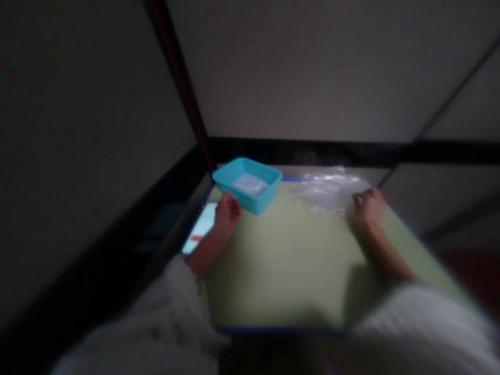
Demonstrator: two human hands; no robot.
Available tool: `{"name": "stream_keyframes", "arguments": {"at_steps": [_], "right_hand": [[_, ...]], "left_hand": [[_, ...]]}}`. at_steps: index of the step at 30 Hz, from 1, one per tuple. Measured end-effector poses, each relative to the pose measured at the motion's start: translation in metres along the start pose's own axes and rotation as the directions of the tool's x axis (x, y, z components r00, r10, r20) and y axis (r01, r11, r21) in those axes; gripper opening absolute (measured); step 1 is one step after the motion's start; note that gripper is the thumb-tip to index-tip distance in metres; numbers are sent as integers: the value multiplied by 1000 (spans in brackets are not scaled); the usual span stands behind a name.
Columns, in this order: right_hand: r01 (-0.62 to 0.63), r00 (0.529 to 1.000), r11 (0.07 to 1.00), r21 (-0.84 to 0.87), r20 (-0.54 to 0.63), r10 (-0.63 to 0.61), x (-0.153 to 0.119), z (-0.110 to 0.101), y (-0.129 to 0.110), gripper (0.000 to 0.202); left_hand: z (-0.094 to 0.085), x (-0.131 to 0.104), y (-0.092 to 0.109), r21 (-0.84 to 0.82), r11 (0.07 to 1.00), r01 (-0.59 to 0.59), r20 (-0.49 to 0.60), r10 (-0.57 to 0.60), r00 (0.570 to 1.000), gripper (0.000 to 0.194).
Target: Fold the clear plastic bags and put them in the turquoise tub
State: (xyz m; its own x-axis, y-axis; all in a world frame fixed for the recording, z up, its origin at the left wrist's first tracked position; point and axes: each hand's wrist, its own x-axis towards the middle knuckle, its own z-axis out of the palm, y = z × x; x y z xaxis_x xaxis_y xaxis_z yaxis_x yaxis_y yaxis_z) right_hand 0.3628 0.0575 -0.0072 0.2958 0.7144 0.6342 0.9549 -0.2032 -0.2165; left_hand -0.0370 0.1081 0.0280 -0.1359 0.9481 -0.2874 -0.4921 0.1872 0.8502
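Note:
My left hand (228, 209) is beside the near left corner of a turquoise plastic basket (267, 200). Its fingers are curled in, and blur hides whether anything is in them. Inside the basket lies something flat and whitish (250, 184). On the right, my right hand (369, 208) is closed at the edge of some clear plastic bags (326, 192), its fingertips pinched on the film. The bags lie spread and crumpled at the far side of the table.
The pale yellow-green table (289, 260) has a blue edge. A phone-like lit screen (203, 227) with a red mark lies at its left edge, partly behind my left forearm. Pale panels (312, 78) with a dark band rise behind the table.

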Motion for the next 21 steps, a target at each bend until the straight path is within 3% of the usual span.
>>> {"name": "stream_keyframes", "arguments": {"at_steps": [4,7,9,10,12,13,15,17,18,19,21], "right_hand": [[86,996,996,37,20,-87,-1,-15,-19,25],[199,975,974,106,81,-208,-8,-33,-46,17],[292,917,906,307,178,-356,-16,-46,-65,15],[294,879,863,411,239,-413,-21,-52,-74,15],[275,846,829,487,286,-449,-31,-64,-89,18],[203,814,785,586,345,-467,-35,-69,-94,20],[9,799,659,752,390,-457,-41,-78,-100,22],[-213,767,486,848,453,-455,-43,-84,-101,23],[-322,736,402,857,494,-463,-43,-87,-100,25],[-425,699,326,844,535,-475,-43,-88,-100,28],[-584,636,208,784,602,-483,-43,-90,-98,33]], "left_hand": [[2,-23,-20,169,986,-2,169,-27,985,18],[7,-44,-31,298,950,-91,343,-17,939,11],[10,-55,-34,354,921,-165,431,-5,902,12],[11,-60,-36,371,906,-204,459,12,888,15],[11,-65,-39,410,841,-354,537,91,839,27],[10,-66,-41,424,778,-464,599,143,788,36],[8,-67,-45,397,614,-683,747,216,628,57],[5,-67,-48,317,486,-814,855,225,467,75],[5,-67,-49,281,453,-846,882,225,414,82],[5,-68,-48,258,436,-862,895,228,384,84],[5,-69,-46,255,450,-856,893,229,387,75]]}}
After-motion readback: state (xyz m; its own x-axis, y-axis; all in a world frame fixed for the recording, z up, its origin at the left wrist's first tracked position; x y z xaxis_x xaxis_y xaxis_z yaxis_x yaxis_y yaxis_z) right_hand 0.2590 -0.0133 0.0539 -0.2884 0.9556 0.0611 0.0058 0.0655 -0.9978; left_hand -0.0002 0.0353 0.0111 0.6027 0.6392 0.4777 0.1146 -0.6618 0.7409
